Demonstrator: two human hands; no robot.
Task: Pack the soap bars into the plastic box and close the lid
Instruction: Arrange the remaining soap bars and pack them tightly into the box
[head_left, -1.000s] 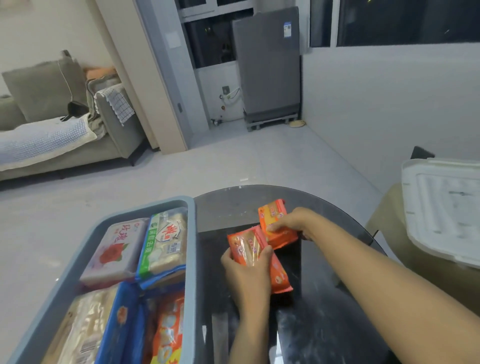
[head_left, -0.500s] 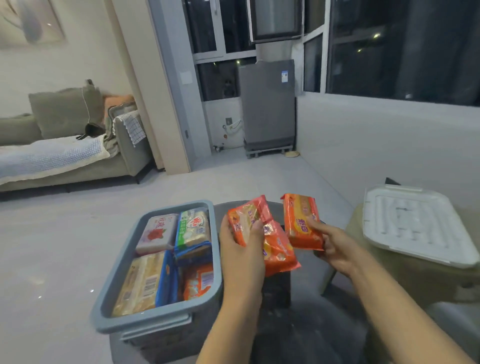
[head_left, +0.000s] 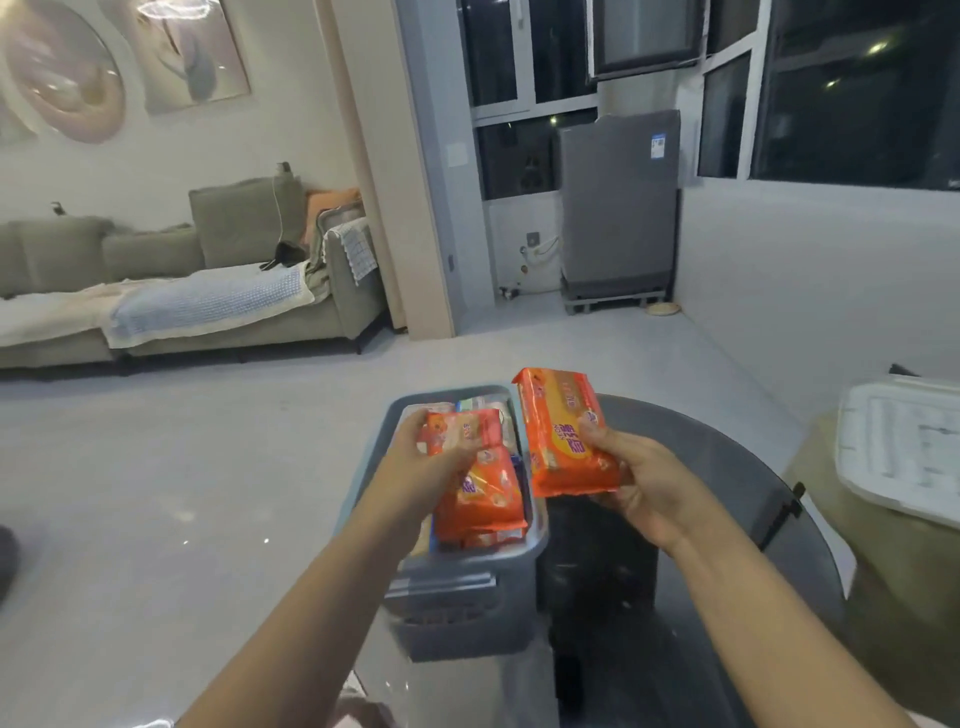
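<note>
The grey-blue plastic box (head_left: 467, 577) stands on the left part of a dark round glass table (head_left: 727, 467), with several wrapped soap bars inside, mostly hidden by my hands. My left hand (head_left: 426, 462) grips an orange soap pack (head_left: 478, 478) and holds it over the box's open top. My right hand (head_left: 639, 483) grips a second orange soap pack (head_left: 563, 431) upright, just right of the box's rim and above the table. The white lid (head_left: 904, 447) lies apart, at the right on a beige surface.
A beige surface (head_left: 893, 597) carries the lid beside the table's right edge. A grey sofa (head_left: 171, 280) stands at the far left, a grey appliance (head_left: 618, 213) under the windows. Pale floor lies to the left of the box.
Both hands lifted the orange packs off the table. My left hand carried its pack left over the box; my right hand raised its pack beside the rim. The view tilted up.
</note>
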